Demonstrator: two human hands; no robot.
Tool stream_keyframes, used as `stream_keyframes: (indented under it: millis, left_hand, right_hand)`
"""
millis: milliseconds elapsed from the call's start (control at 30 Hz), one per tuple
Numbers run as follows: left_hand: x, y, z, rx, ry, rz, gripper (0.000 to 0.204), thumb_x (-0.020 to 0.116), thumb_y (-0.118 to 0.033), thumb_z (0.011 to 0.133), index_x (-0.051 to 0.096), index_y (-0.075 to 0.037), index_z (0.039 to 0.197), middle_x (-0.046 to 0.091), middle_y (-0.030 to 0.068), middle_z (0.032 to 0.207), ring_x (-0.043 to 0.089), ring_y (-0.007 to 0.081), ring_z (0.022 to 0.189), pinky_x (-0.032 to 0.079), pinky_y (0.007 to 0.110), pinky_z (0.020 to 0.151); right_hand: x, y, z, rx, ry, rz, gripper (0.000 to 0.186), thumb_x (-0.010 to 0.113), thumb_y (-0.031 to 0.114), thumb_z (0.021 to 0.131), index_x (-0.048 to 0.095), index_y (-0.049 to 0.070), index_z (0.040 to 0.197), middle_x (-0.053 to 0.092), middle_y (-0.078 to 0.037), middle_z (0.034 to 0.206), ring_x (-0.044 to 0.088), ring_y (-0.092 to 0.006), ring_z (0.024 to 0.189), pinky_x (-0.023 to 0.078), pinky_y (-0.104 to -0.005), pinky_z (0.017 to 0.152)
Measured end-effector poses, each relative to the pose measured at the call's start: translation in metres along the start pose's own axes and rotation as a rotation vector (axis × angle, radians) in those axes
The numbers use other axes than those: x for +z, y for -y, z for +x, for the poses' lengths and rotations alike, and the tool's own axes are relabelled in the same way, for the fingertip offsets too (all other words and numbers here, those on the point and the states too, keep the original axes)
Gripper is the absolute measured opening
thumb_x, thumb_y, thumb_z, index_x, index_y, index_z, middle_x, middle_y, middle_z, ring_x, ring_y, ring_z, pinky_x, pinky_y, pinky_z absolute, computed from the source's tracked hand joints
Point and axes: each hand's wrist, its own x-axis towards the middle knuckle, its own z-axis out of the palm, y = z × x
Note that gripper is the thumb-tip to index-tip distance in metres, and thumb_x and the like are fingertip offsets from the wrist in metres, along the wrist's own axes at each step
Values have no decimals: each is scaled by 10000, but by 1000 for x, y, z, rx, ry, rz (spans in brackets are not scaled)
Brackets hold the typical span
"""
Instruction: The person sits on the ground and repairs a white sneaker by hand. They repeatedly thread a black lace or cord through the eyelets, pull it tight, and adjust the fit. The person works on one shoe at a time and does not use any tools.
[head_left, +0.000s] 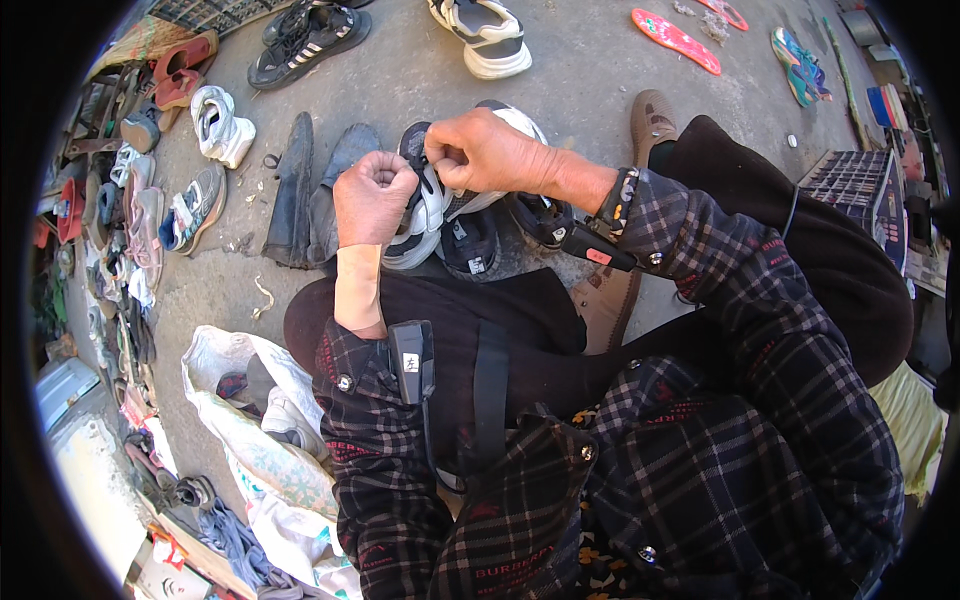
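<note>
Beyond my knees, both hands are raised close together above a cluster of shoes. My left hand (374,197) is closed with thumb and finger pinched, and my right hand (483,152) is curled in a similar pinch just to its right. Whatever lies between the fingers is too small or hidden to name. Beneath them a white-and-black sneaker (427,218) shows partly, its toe end covered by my hands. Close by stand a black sneaker (470,246) and another dark sneaker (541,218). A pair of worn dark shoes (292,190) lies left of my left hand.
A white woven sack (215,352) holding shoes stands at lower left. Many shoes (145,220) line the left side. A black striped sneaker (310,45) and a white-and-black one (483,35) lie farther off. Pink insole-like pieces (676,40) and a dark crate (845,185) are at right.
</note>
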Motion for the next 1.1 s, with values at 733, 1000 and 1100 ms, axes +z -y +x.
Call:
stream_keyframes:
  millis: [733, 1000, 1100]
  left_hand:
    - [-3, -4, -9, 288, 67, 297, 272, 626, -2, 700, 616, -33, 970, 593, 12, 991, 403, 54, 494, 402, 201, 529]
    - [-1, -7, -6, 331, 131, 352, 334, 616, 19, 691, 617, -42, 1019, 590, 20, 894, 388, 63, 487, 399, 208, 530]
    - [-5, -7, -7, 279, 148, 350, 307, 621, 13, 685, 618, -36, 988, 615, 55, 923, 453, 87, 497, 421, 222, 541]
  right_hand:
    - [1, -8, -4, 204, 33, 120, 154, 563, 34, 757, 565, -22, 901, 612, -97, 682, 570, -112, 618, 474, -255, 596]
    - [1, -7, -5, 152, 28, 171, 204, 577, 19, 747, 554, -12, 948, 606, -78, 718, 572, -103, 659, 478, -256, 622]
    - [0, -7, -5, 142, 36, 228, 205, 580, 18, 750, 554, -7, 952, 597, -67, 718, 566, -98, 652, 476, -256, 616]
